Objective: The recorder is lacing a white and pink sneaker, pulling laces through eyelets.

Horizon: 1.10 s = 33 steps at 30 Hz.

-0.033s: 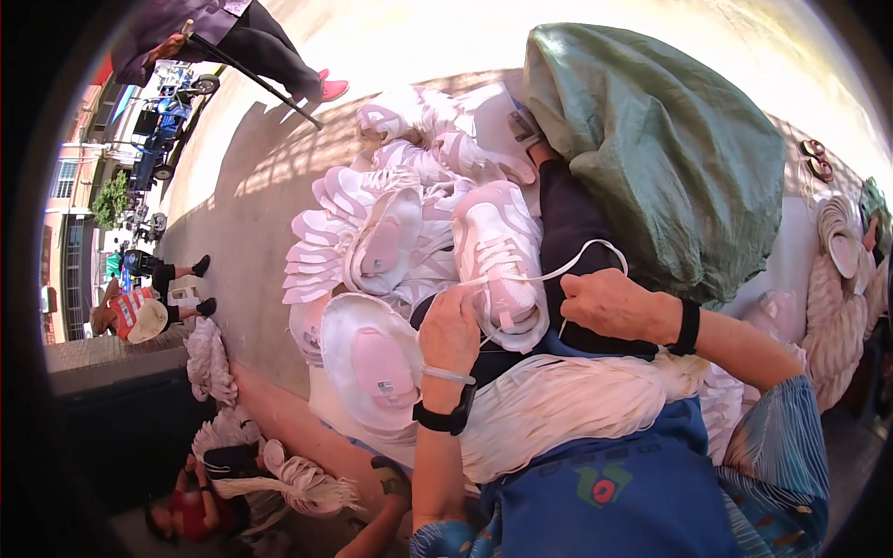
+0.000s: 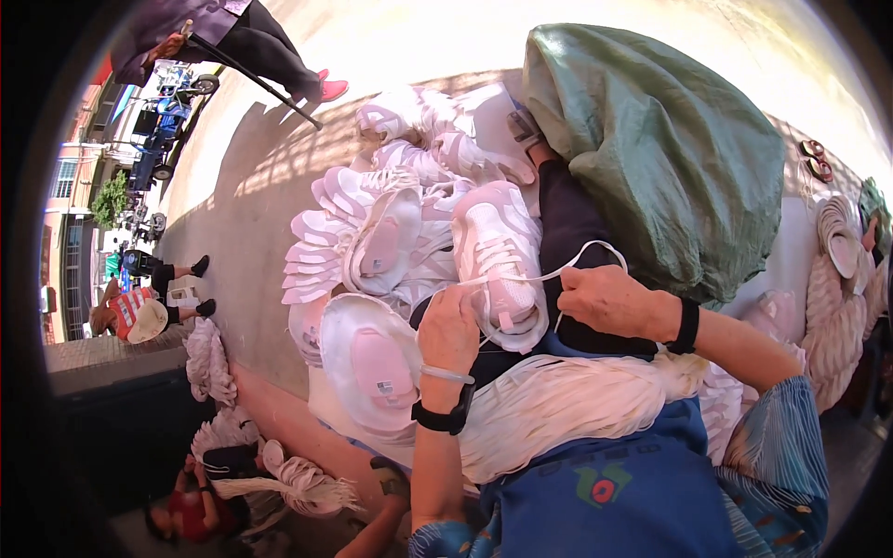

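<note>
A pink-and-white sneaker [image 2: 496, 219] rests on my lap, its tongue end toward me and laces threaded across its front. Beside its left edge my left hand [image 2: 448, 327] is closed, pinching the white shoelace [image 2: 603, 244] near the eyelets. To the right of the shoe my right hand [image 2: 606, 301] is closed on the same lace, which loops up above my fingers and runs back across the tongue. Over my thighs and blue apron [image 2: 595, 502] lies a thick bundle of loose white shoelaces [image 2: 558, 400].
Stacked pink-and-white shoe uppers [image 2: 326, 232] pile up left of and beyond the shoe. A large green sack [image 2: 660, 158] stands at the far right. More shoe bundles [image 2: 828, 325] lie at right. A person with a walking stick [image 2: 256, 74] is at the top left; others sit at left.
</note>
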Motion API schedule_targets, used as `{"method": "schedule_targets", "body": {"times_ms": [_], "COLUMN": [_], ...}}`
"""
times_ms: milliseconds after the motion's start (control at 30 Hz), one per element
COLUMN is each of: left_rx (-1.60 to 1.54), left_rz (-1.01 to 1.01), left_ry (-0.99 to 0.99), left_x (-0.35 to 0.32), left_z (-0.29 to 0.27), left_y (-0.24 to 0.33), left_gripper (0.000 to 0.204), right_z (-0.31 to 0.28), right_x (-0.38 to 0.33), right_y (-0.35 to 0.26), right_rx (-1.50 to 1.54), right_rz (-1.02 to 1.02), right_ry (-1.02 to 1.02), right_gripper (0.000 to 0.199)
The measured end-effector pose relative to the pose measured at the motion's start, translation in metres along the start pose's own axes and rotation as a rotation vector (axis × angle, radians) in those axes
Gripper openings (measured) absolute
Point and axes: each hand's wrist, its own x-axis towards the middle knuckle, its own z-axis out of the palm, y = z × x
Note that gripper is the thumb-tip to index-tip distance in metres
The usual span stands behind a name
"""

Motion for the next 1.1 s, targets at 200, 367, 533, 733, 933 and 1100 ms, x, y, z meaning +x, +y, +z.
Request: {"method": "schedule_targets", "body": {"times_ms": [200, 367, 533, 733, 933, 1100], "left_rx": [-0.079, -0.079, -0.269, -0.047, -0.308, -0.052], "left_rz": [0.036, 0.07, -0.112, 0.151, -0.151, -0.007], "left_ry": [-0.061, -0.099, -0.165, 0.065, -0.02, 0.075], "left_x": [0.011, 0.013, 0.016, 0.011, 0.005, -0.013], "left_z": [-0.001, 0.0, 0.004, 0.014, 0.014, 0.007], "left_y": [-0.001, -0.009, -0.017, -0.016, -0.008, 0.011], "left_gripper": [0.016, 0.018, 0.019, 0.018, 0.016, 0.033], "right_z": [0.004, 0.003, -0.002, 0.002, -0.006, -0.001], "right_x": [0.019, 0.025, 0.025, 0.03, 0.039, 0.045], "right_y": [0.014, 0.008, 0.007, 0.002, 0.007, 0.006], "right_rx": [0.089, -0.098, -0.15, -0.224, 0.331, 0.431], "right_rz": [0.201, 0.293, 0.245, 0.199, 0.283, 0.375], "right_ry": [0.038, -0.03, 0.085, 0.008, 0.276, 0.156], "right_gripper": [0.008, 0.007, 0.007, 0.007, 0.014, 0.015]}}
